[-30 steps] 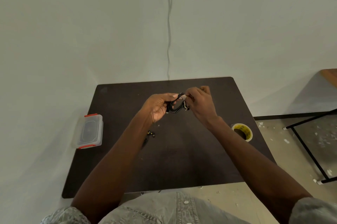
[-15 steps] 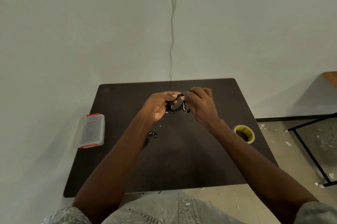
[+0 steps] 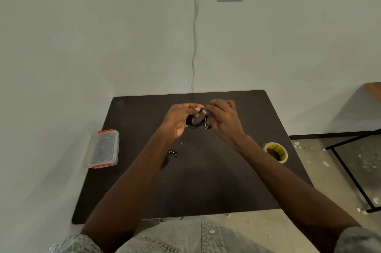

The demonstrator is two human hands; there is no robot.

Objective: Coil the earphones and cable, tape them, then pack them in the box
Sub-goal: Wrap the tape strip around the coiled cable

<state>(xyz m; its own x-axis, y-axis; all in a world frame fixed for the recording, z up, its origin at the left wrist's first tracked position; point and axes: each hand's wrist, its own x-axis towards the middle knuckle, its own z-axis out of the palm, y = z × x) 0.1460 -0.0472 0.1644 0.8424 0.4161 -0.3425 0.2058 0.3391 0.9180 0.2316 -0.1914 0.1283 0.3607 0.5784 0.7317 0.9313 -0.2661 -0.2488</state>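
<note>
Both hands are holding a black coil point(image 3: 198, 122) above the middle of the table point(image 3: 237, 186). The left hand point(image 3: 179, 119) is curling its fingers round the coil's left side; the right hand point(image 3: 223, 119) is pinching its top right. Earphones point(image 3: 172, 152) are lying on the table below, near the left forearm. A shut box point(image 3: 104, 148) is sitting at the left edge, a tape roll point(image 3: 276, 151) at the right.

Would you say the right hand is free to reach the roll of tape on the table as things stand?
Probably not yet. The right hand pinches the coiled cable together with the left hand. The tape roll lies unobstructed beside the right forearm, so letting go should suffice.
</note>
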